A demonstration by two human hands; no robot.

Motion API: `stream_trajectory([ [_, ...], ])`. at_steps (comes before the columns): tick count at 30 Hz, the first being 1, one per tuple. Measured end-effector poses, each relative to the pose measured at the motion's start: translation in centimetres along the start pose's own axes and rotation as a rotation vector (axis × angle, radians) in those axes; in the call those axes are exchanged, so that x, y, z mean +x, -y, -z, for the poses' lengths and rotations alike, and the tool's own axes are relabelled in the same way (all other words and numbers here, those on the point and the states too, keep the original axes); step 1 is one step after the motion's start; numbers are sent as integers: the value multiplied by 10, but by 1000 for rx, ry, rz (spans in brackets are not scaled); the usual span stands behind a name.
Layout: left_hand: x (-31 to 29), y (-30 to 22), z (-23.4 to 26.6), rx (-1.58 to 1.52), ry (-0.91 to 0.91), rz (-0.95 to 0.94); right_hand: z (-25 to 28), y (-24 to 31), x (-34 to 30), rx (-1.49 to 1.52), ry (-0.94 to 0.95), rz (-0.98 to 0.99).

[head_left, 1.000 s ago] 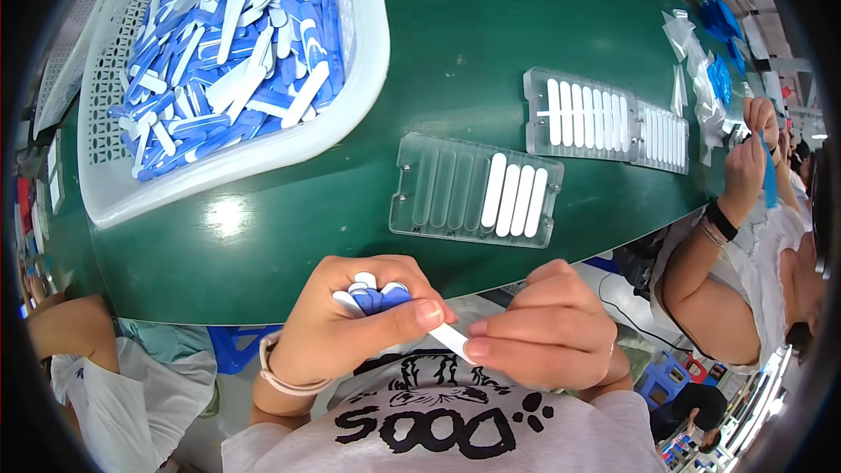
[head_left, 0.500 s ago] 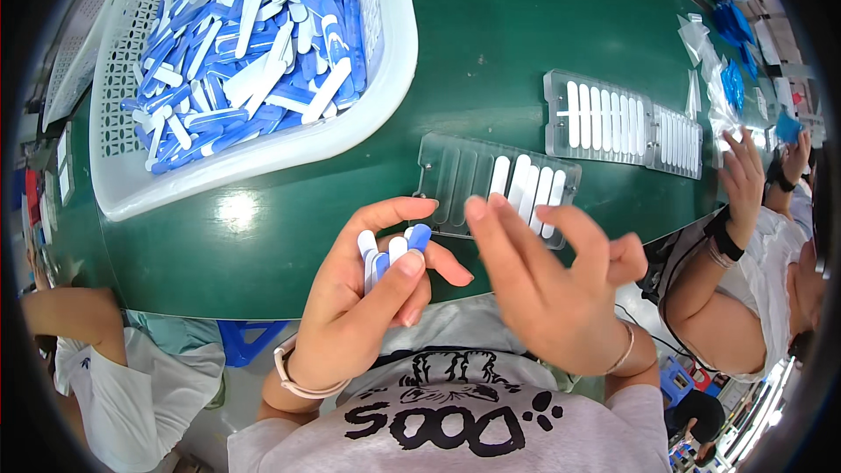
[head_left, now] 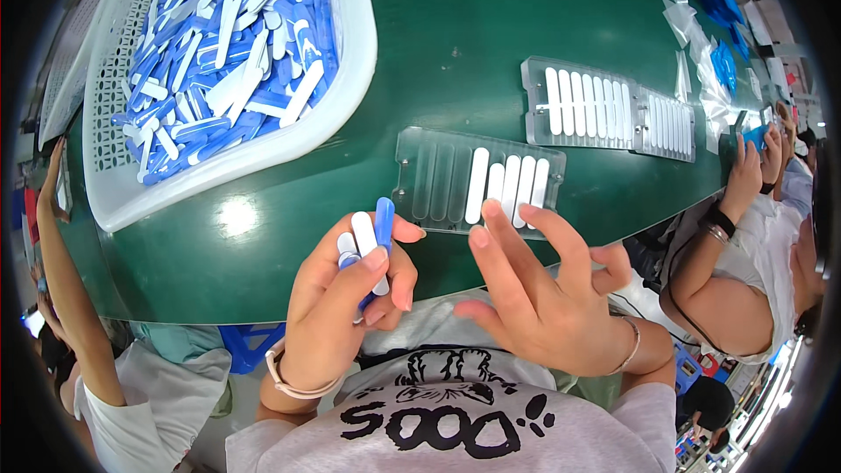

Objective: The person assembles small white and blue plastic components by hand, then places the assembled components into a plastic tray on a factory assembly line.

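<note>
My left hand [head_left: 326,298] is closed round a small bunch of flat, round-ended strips, some white [head_left: 363,232] and some blue [head_left: 384,219]. Its thumb presses on them, and their ends stick up past the fingers. Over the near right part of a clear plastic tray [head_left: 407,153] hovers my right hand [head_left: 552,307], fingers spread and nothing in its grasp. Its fingertips are at the lower ends of several white strips [head_left: 477,184] lying side by side in the tray's slots. Slots on the tray's left side hold no strips.
A large white basket [head_left: 350,79] heaped with blue and white strips stands at the far left. Another clear tray [head_left: 536,114], filled with white strips, lies behind at the right. Clear plastic bags [head_left: 696,44] lie farther right on the green table [head_left: 447,17]. Co-workers sit at both sides.
The strips in my left hand now stick up higher and spread apart. My right fingers stay at the tray, where one white strip sits lower than before. The whole view has shifted slightly.
</note>
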State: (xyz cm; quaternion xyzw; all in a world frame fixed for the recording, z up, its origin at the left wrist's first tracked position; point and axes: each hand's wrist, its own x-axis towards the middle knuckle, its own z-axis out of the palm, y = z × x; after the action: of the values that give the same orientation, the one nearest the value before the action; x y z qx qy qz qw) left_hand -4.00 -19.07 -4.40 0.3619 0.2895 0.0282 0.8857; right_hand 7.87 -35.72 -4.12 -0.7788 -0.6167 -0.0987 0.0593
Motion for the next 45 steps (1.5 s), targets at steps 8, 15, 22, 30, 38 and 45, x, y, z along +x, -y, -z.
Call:
stream_trajectory([
  [8,-3,9,-2,133,24,-20,-8,-22,-7,372,101,-61],
  [15,-4,12,-7,284,62,-50,-8,-27,-17,304,56,-164],
  [22,-3,14,-14,382,69,-53,-12,-31,-14,453,-145,-145],
  [30,-1,17,-33,404,93,-111,-6,-33,1,1419,-133,-268],
  [38,2,10,-24,546,146,-37,-19,-39,15,1516,-102,-262],
  [45,-1,7,-16,409,68,-55,-8,-68,39,1129,-154,-303],
])
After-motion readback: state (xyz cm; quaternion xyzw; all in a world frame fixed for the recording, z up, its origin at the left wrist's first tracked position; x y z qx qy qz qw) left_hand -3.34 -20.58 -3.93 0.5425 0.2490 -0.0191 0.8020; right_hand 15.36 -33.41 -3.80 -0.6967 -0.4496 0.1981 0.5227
